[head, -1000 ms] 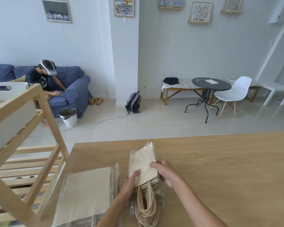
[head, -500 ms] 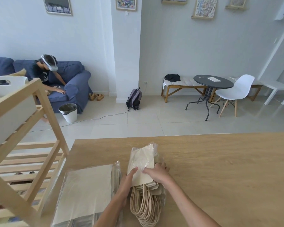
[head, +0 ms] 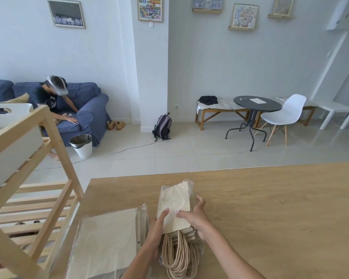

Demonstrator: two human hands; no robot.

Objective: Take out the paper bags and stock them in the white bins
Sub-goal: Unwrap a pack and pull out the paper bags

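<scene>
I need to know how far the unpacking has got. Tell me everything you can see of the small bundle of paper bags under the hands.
The small bundle is a flat stack of cream paper bags in a clear, crinkled plastic wrap, lying on the wooden table beside a larger wrapped pack. Twisted tan rope handles spill from its near end. The left hand holds its left edge, thumb on top; the right hand pinches the plastic on top. No bag is out yet.

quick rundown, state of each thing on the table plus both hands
small stack of beige paper bags with twine handles: partly in clear plastic wrap, handles out
large flat pack of paper bags: lying flat, wrapped
left hand: holds stack's left side
right hand: pinches plastic
</scene>
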